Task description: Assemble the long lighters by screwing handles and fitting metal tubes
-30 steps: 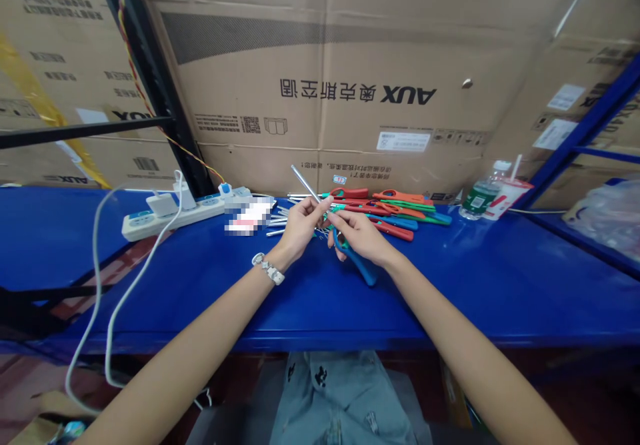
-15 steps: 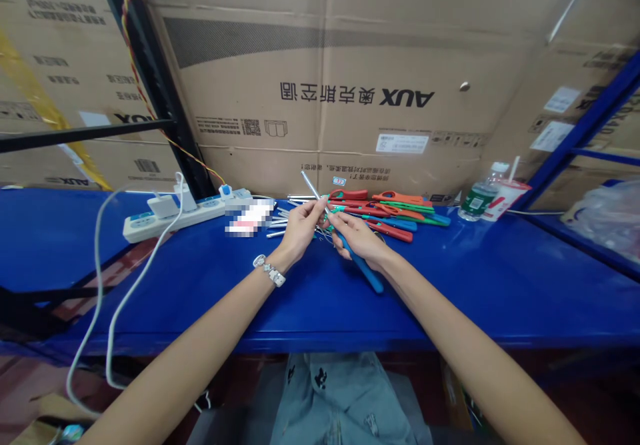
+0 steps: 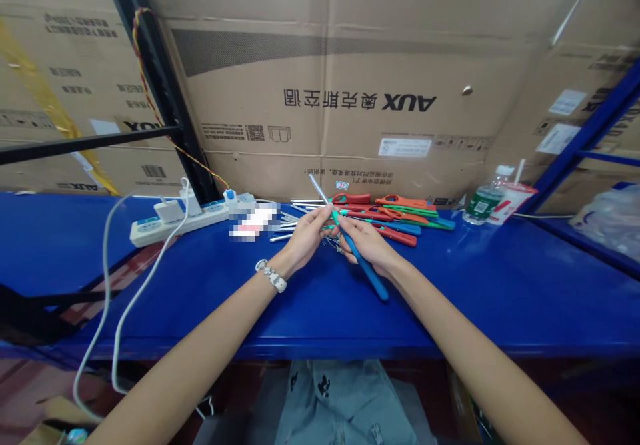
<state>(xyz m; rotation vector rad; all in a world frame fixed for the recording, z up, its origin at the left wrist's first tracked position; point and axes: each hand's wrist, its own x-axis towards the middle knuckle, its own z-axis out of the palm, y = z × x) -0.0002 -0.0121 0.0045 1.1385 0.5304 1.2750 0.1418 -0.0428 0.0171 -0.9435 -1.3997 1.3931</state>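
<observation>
My right hand (image 3: 367, 244) is wrapped around the blue handle of a long-nosed lighter (image 3: 370, 277), which slants up and to the left. On the base of its metal tube, beside a green part, my left hand (image 3: 311, 232) pinches with thumb and fingers. The tube's tip points toward the cardboard behind. Thin wire-like bits (image 3: 333, 242) show beneath the hands, too small to make out. Just behind lies a pile of similar lighters (image 3: 400, 234) with red, orange, green and blue handles, their metal tubes toward the left.
A white power strip (image 3: 207, 215) with plugs and cables lies at left, near a blurred-out flat object (image 3: 255, 222). On the right of the blue table (image 3: 450, 298) stand a water bottle (image 3: 483, 202) and a cup with a straw (image 3: 515, 202). Large cardboard (image 3: 260, 158) backs the table.
The view has shifted slightly. Both hands keep their hold on the lighter, and more of its green part now shows between the fingers.
</observation>
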